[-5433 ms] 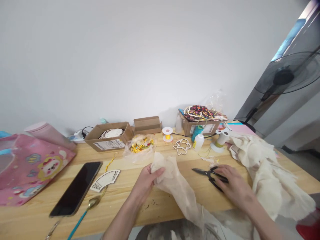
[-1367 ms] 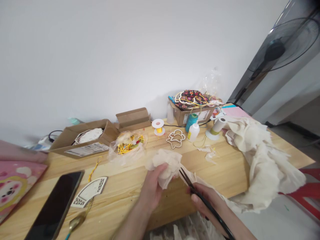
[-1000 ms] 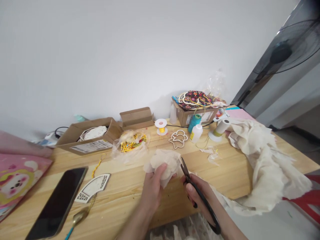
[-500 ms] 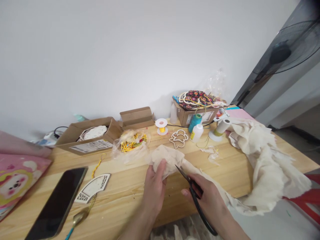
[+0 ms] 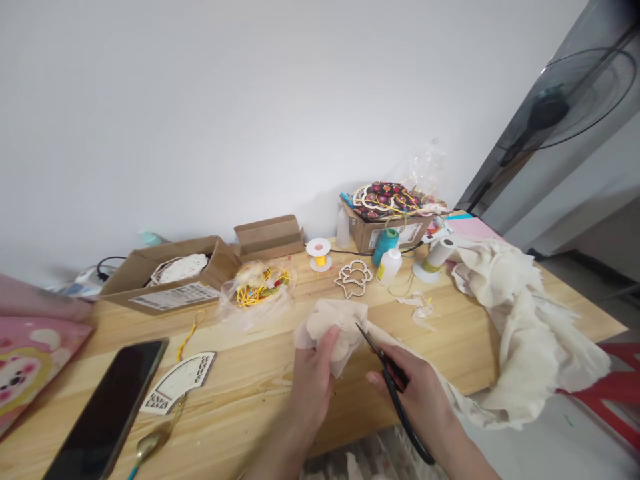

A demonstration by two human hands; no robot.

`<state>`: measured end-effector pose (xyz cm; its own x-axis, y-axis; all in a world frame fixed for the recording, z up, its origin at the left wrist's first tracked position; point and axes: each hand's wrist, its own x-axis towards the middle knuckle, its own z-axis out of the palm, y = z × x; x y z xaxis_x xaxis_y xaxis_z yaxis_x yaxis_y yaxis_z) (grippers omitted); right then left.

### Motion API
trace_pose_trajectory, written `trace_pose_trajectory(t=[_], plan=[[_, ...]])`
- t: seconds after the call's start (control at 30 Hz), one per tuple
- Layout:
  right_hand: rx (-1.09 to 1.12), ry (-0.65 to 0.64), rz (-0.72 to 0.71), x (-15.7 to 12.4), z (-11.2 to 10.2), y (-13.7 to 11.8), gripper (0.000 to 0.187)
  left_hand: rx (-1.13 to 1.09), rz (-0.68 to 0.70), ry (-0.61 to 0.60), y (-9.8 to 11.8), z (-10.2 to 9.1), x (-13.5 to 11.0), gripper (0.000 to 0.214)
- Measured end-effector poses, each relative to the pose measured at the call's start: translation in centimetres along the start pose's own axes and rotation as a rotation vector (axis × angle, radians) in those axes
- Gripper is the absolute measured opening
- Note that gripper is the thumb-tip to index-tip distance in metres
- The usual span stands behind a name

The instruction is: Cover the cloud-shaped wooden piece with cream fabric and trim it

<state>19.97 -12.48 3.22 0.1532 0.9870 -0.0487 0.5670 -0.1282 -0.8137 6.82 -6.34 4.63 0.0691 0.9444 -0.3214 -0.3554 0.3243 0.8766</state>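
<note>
Lifted off the wooden tabletop (image 5: 235, 413) since the earliest frame, the black-handled scissors (image 5: 382, 359) are now being held by the right hand (image 5: 417, 387), closed around the handles, with the blades being aimed toward ten o'clock. Thin off-white cloth (image 5: 345, 340) is being pinched beneath the thumb of the left hand (image 5: 315, 370), at that hand's one o'clock; whether it is being touched by the blade tips cannot be told. An unintended snip is being risked should the pinch be loosening, and the fingers hidden underneath are being exposed to a nick should the blades be straying. Sheer, limp weave is being shown, with a rounded, lobed outline being revealed through it. At the right hand's two o'clock, a crumpled, ragged-edged fabric heap (image 5: 533, 333) is being draped over the edge. Toward the cloth's twelve o'clock, a smooth spool of yellow thread (image 5: 319, 255) is being kept upright.
</note>
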Motion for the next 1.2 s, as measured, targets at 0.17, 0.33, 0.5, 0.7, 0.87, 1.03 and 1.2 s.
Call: trace_pose_trajectory(t=[0.17, 0.33, 0.5, 0.7, 0.87, 1.03, 1.2], plan=[[-0.064, 0.017, -0.074, 0.4, -0.1, 0.4, 0.033, -0.035, -0.041, -0.015, -0.1, 0.0, -0.1, 0.036], [-0.089, 0.077, -0.154, 0.3, 0.1, 0.8, 0.035, -0.065, -0.063, -0.03, -0.2, 0.2, -0.2, 0.033], [-0.103, 0.076, -0.176, 0.2, 0.2, 1.1, 0.036, -0.084, -0.079, -0.024, -0.3, 0.2, -0.1, 0.033], [-0.13, 0.044, -0.203, 0.4, -0.3, 1.2, 0.035, -0.091, -0.077, -0.044, -0.3, -0.1, -0.1, 0.035], [-0.162, 0.027, -0.251, 0.5, -0.6, 1.5, 0.035, -0.061, -0.064, -0.055, -0.2, -0.3, -0.1, 0.034], [-0.206, 0.002, -0.272, 0.7, -0.9, 1.9, 0.028, -0.057, -0.074, -0.071, -0.2, -0.7, -0.1, 0.034], [-0.228, -0.029, -0.305, 1.0, -1.6, 2.0, 0.027, -0.072, -0.062, -0.109, 0.0, -0.9, 0.0, 0.04]])
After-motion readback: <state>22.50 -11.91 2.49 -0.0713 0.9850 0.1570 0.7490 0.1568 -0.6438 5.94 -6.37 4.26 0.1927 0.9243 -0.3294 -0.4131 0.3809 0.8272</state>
